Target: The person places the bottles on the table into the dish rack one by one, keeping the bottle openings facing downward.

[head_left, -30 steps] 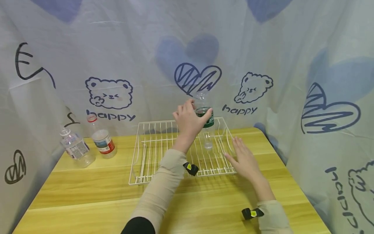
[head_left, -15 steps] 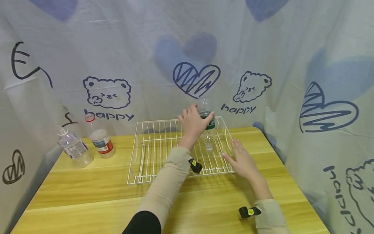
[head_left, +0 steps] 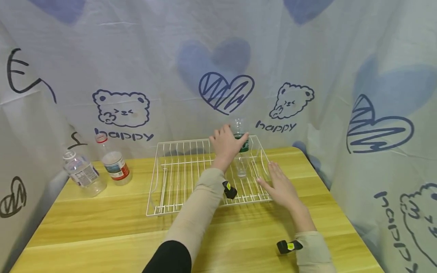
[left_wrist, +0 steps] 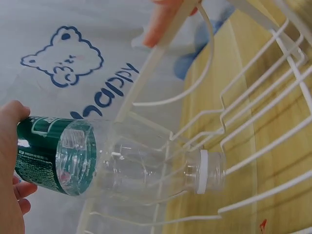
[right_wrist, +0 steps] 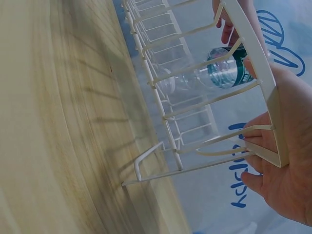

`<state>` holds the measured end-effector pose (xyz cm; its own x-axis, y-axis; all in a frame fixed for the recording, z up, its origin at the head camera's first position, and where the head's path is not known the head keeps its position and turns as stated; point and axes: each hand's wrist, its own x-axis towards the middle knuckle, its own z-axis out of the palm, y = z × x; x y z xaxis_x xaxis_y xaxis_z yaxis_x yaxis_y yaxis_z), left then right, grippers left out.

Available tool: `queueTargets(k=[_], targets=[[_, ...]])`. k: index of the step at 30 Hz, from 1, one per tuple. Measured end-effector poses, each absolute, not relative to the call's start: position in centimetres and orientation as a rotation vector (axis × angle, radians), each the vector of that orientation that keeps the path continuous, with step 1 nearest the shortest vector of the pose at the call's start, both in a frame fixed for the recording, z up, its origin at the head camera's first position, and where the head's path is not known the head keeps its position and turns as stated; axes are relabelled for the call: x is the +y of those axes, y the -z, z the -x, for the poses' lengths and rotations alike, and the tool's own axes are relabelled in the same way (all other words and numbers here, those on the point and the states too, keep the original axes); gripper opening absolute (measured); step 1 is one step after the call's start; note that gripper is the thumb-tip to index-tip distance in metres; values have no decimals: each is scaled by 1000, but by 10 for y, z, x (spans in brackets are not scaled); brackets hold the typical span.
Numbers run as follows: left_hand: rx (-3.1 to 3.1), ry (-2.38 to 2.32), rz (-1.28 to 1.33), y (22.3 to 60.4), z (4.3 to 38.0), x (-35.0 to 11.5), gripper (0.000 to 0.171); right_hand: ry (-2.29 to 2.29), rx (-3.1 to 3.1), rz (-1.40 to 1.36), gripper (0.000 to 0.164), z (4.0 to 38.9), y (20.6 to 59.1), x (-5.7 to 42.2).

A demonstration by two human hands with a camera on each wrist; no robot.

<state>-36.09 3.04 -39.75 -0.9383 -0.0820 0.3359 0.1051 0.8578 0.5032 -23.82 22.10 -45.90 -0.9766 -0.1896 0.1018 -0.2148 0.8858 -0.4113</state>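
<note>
- We see the clear bottle with a green label (head_left: pixel 243 148) mouth down near the right end of the rack, its neck among the wires; we cannot tell whether the mouth touches the table.
- Our left hand (head_left: pixel 224 146) grips this bottle about the label, fingers curled round one side and the thumb along the other.
- The white wire rack (head_left: pixel 184 140) stands on the table, its long side running from left to right before us.
- Our right hand (head_left: pixel 281 185) lies against the rack's right end, fingers nearly straight and thumb spread apart; we cannot tell how firmly it presses.
- Each pale sleeve (head_left: pixel 198 208) ends near a small black device with a yellow mark (head_left: pixel 230 190).
- To the left of the rack and apart from it, we have a bottle with a red ring at its neck (head_left: pixel 116 168), mouth up, and just beside it a clear bottle with a pale printed label (head_left: pixel 85 176), also mouth up.
- Under everything is the wood-grained table (head_left: pixel 112 220).
- Behind hangs a pale curtain (head_left: pixel 167 87) printed with bears, hearts and "happy".
</note>
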Motion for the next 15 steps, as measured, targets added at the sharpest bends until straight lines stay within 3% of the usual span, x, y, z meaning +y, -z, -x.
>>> queueTargets(k=[15], targets=[[-2711,611,29,418,388,35,83,-675,-2985,-323,88,240,462,222]])
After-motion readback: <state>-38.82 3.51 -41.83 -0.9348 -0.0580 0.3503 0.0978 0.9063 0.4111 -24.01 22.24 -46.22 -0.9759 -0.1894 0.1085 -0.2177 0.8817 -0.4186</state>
